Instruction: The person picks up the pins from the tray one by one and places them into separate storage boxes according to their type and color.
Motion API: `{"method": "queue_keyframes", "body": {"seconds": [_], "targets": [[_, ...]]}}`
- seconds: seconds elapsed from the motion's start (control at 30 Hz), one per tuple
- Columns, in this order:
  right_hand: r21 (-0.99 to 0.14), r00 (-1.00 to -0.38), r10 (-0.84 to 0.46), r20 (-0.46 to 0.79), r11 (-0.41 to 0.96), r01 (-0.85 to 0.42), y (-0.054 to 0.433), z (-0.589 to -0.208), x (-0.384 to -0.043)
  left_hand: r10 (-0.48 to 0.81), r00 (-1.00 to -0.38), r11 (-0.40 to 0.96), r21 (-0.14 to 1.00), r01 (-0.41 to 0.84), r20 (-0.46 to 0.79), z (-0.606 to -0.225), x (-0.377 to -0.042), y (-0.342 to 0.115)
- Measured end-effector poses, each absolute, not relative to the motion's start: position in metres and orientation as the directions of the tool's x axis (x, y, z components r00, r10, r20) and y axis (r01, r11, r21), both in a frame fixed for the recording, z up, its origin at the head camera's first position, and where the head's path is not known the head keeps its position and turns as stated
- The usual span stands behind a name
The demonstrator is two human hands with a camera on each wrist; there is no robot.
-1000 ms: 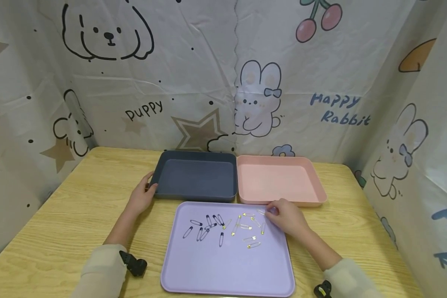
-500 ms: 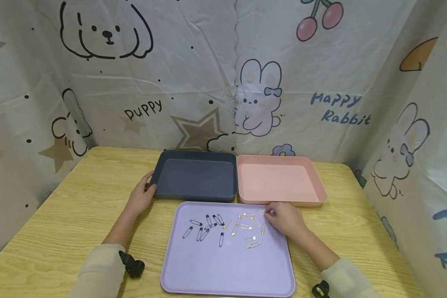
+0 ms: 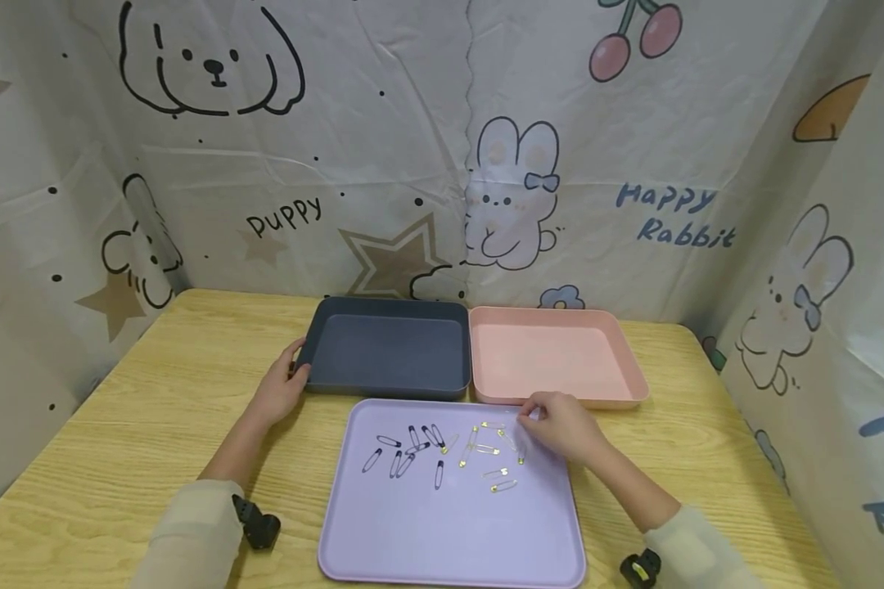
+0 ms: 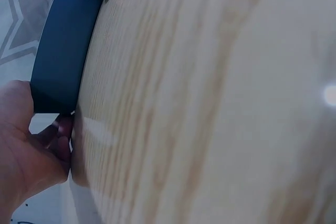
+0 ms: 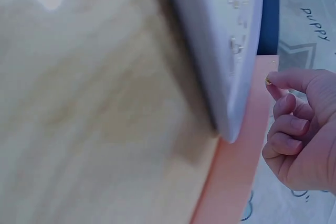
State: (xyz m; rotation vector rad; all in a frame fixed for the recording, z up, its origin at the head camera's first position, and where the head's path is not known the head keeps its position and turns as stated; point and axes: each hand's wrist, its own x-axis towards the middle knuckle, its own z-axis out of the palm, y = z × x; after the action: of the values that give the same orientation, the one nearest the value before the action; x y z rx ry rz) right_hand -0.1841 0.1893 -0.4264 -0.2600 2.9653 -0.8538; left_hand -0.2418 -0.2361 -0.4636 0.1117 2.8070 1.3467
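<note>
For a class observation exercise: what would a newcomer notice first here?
Probably the lilac tray in front, with black-ended safety pins on its left and yellow-ended pins mostly right. Behind it, a dark tray and a pink tray sit side by side. The left hand holds the dark tray's side; the right hand pinches something small and yellow near the lilac tray's far edge.
</note>
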Motion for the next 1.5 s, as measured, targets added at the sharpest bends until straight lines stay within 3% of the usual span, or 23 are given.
{"method": "queue_keyframes", "body": {"seconds": [0.57,1.5], "targets": [[-0.655,-0.974,-0.225,-0.016,0.739,-0.16,0.141,-0.399,-0.22,0.087,-0.996,0.613,0.788,0.057,0.005,-0.462,-0.242,-0.236],[-0.757,-0.974,-0.228,0.001,0.636,-0.15,0.056,-0.403,-0.275,0.062,-0.998,0.607,0.794,0.034,-0.005,-0.466,-0.243,-0.235]]}}
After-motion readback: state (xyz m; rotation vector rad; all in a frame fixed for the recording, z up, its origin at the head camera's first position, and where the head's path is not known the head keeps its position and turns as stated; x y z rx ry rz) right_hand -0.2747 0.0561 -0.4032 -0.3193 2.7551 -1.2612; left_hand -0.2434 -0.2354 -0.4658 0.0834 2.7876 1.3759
